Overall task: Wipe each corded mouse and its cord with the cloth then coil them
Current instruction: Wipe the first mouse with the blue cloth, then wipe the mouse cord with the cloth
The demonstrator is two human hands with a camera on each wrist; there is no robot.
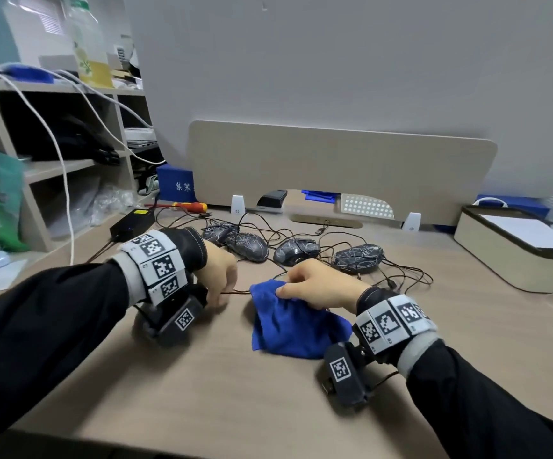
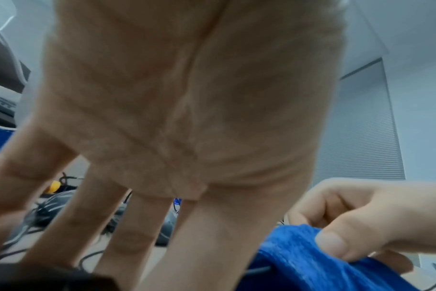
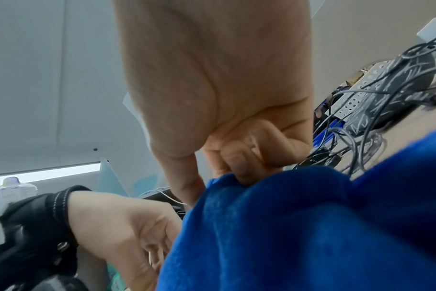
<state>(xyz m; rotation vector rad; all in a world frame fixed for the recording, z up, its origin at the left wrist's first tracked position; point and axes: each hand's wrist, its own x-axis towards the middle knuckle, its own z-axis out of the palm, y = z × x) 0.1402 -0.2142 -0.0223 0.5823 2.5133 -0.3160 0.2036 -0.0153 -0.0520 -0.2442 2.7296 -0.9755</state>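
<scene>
Several black corded mice (image 1: 296,251) with pale line patterns lie in a tangle of thin cords at the back of the desk, and the right wrist view shows one mouse (image 3: 396,88) among the cords. My right hand (image 1: 286,286) pinches a bunched blue cloth (image 1: 295,329) between thumb and curled fingers. A thin cord (image 1: 238,292) runs taut along the desk from the cloth to my left hand (image 1: 217,298), which arches over the desk and pinches it at the fingertips. In the left wrist view the cord (image 2: 258,270) enters the cloth (image 2: 299,256). The cord inside the cloth is hidden.
A black power adapter (image 1: 133,221) and a red-and-yellow screwdriver (image 1: 190,207) lie at the back left. A beige box (image 1: 513,260) holding white paper stands at the right. A beige divider panel (image 1: 334,167) closes the back; shelves (image 1: 53,167) with hanging white cables stand left.
</scene>
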